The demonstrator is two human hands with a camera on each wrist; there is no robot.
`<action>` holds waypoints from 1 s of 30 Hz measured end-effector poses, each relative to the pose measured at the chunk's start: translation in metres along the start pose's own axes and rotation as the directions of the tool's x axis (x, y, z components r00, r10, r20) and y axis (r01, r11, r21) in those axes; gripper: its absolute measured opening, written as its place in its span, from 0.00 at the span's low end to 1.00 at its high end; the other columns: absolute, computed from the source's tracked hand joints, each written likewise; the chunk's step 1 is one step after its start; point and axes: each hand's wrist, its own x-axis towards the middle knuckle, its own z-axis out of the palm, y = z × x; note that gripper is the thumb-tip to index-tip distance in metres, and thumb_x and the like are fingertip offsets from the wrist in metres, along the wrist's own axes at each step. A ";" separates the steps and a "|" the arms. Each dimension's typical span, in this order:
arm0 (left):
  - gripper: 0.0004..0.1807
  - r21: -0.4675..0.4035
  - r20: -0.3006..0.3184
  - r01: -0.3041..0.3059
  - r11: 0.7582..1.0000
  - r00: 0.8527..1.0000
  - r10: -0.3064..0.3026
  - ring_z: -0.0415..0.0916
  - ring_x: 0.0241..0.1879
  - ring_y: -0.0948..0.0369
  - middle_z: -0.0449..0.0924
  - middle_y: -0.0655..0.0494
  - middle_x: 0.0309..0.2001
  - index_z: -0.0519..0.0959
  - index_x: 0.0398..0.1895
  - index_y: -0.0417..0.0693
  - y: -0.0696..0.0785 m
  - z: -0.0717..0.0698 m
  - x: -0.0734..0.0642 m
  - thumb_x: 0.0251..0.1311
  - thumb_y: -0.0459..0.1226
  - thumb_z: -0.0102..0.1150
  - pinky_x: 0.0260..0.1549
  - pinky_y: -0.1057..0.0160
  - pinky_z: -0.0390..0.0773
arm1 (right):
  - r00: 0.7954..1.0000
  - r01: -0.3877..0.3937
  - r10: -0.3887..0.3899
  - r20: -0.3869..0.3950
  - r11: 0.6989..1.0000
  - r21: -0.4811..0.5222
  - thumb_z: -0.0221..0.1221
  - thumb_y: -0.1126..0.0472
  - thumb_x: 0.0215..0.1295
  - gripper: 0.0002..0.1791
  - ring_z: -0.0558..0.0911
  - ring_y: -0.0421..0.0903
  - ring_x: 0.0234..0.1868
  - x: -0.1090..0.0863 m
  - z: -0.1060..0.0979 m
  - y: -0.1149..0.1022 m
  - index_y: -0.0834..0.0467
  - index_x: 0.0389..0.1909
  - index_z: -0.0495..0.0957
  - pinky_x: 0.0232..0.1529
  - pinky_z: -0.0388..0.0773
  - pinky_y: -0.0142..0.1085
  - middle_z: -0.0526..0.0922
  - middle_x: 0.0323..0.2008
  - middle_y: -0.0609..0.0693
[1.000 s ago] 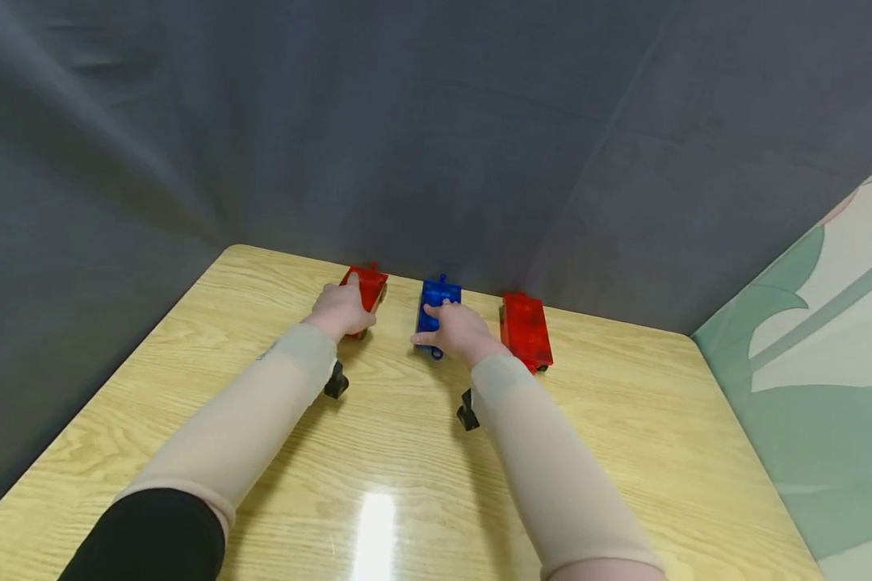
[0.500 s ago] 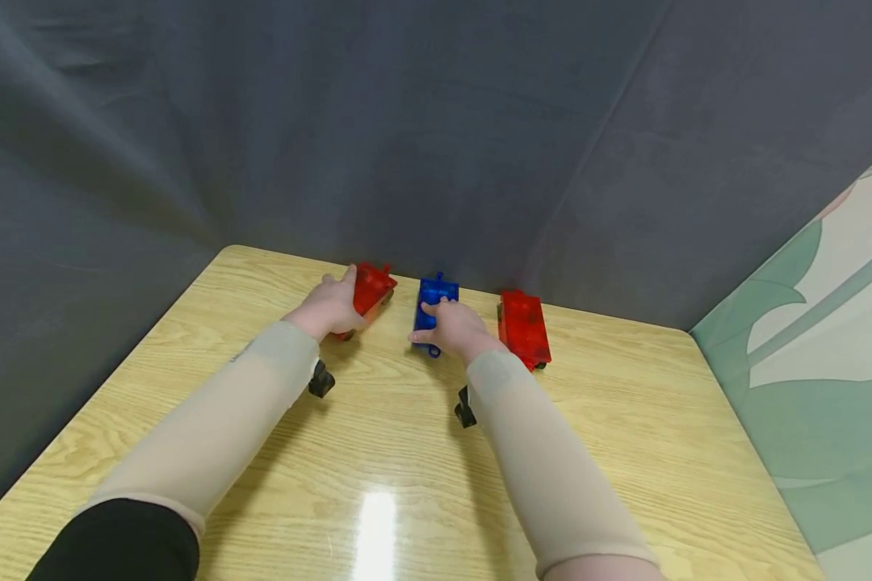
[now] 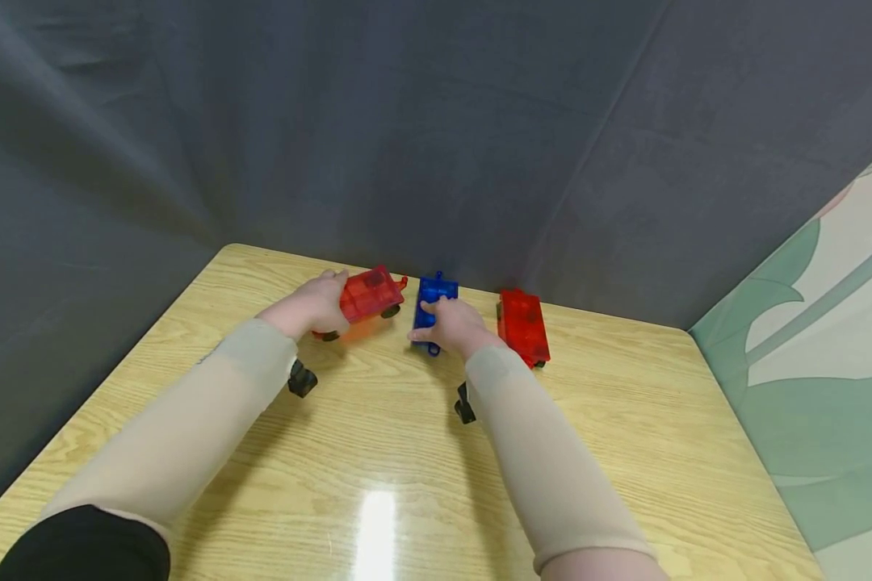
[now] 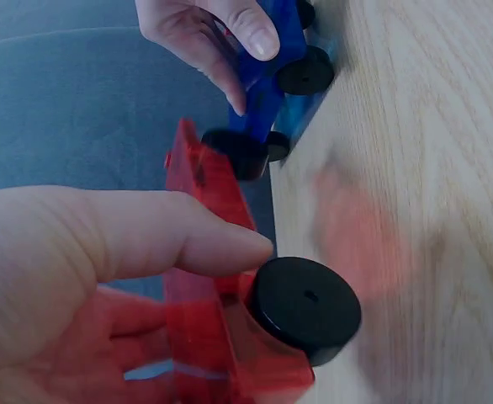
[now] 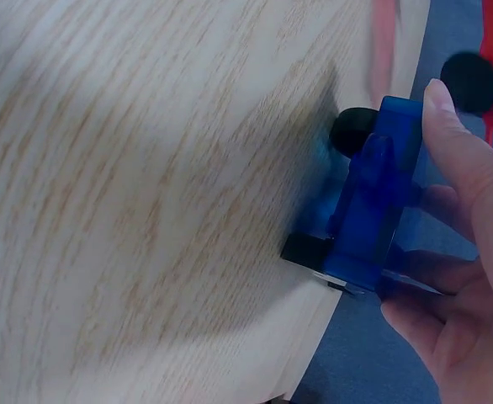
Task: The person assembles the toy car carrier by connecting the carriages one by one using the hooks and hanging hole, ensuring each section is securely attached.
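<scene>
A see-through red toy wagon (image 3: 371, 294) with black wheels is in my left hand (image 3: 312, 305), thumb along one side near a wheel (image 4: 306, 303) and fingers on the other. It points to the right, close over the table, and its red reflection shows below. To its right, my right hand (image 3: 456, 324) grips a blue toy wagon (image 3: 437, 292) across its sides, thumb on one side and fingers on the other. In the right wrist view the blue wagon (image 5: 373, 202) has its wheels at the table; a coupling loop (image 3: 433, 349) points toward me.
Another red wagon (image 3: 525, 327) stands to the right of the blue one, near the back edge of the wooden table (image 3: 378, 428). A dark cloth (image 3: 436, 145) hangs behind the table. Small black wrist devices (image 3: 301, 379) hang beneath both wrists.
My left hand has drawn back to the left and turned the left red wagon from pointing away to pointing right. The right hand and the blue wagon have stayed in place.
</scene>
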 end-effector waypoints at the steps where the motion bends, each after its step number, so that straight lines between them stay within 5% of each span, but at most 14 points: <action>1: 0.56 0.011 0.003 -0.014 1.000 1.000 0.014 0.63 0.58 0.45 0.47 0.36 0.75 0.43 0.78 0.36 0.000 -0.001 -0.001 0.46 0.29 0.63 0.47 0.51 0.70 | 1.000 -0.001 0.001 -0.001 1.000 0.003 0.61 0.34 0.62 0.42 0.61 0.59 0.72 0.001 0.000 0.000 0.44 0.74 0.61 0.68 0.62 0.51 0.57 0.74 0.59; 9: 0.52 0.044 0.020 -0.090 0.995 0.996 0.090 0.63 0.54 0.44 0.60 0.41 0.68 0.55 0.76 0.41 -0.002 -0.004 -0.014 0.43 0.25 0.66 0.37 0.53 0.74 | 1.000 -0.018 0.018 0.000 1.000 0.006 0.60 0.33 0.60 0.43 0.60 0.58 0.72 0.004 -0.002 0.001 0.43 0.75 0.61 0.68 0.61 0.50 0.57 0.75 0.57; 16: 0.51 0.096 0.049 -0.156 0.983 0.987 0.152 0.62 0.57 0.43 0.63 0.43 0.68 0.60 0.75 0.45 -0.002 -0.004 -0.025 0.41 0.21 0.66 0.45 0.50 0.72 | 0.999 -0.036 0.036 0.015 0.999 0.022 0.60 0.33 0.60 0.44 0.58 0.58 0.73 0.004 -0.001 0.004 0.42 0.75 0.60 0.68 0.61 0.50 0.54 0.76 0.57; 22: 0.49 0.107 0.129 -0.175 0.979 0.979 0.161 0.63 0.55 0.45 0.65 0.44 0.66 0.62 0.74 0.45 -0.004 -0.006 -0.033 0.42 0.20 0.66 0.44 0.51 0.75 | 0.999 -0.034 0.034 0.007 0.999 0.027 0.60 0.32 0.59 0.44 0.56 0.59 0.74 0.003 -0.002 0.006 0.41 0.75 0.60 0.69 0.60 0.50 0.53 0.76 0.57; 30: 0.51 0.024 0.229 -0.161 0.987 0.961 0.152 0.62 0.54 0.46 0.63 0.43 0.67 0.63 0.74 0.47 -0.018 -0.005 -0.039 0.39 0.14 0.58 0.30 0.62 0.75 | 0.999 -0.033 0.033 0.006 0.998 0.046 0.62 0.33 0.60 0.43 0.55 0.60 0.74 0.002 -0.004 0.005 0.42 0.74 0.60 0.69 0.60 0.51 0.53 0.76 0.57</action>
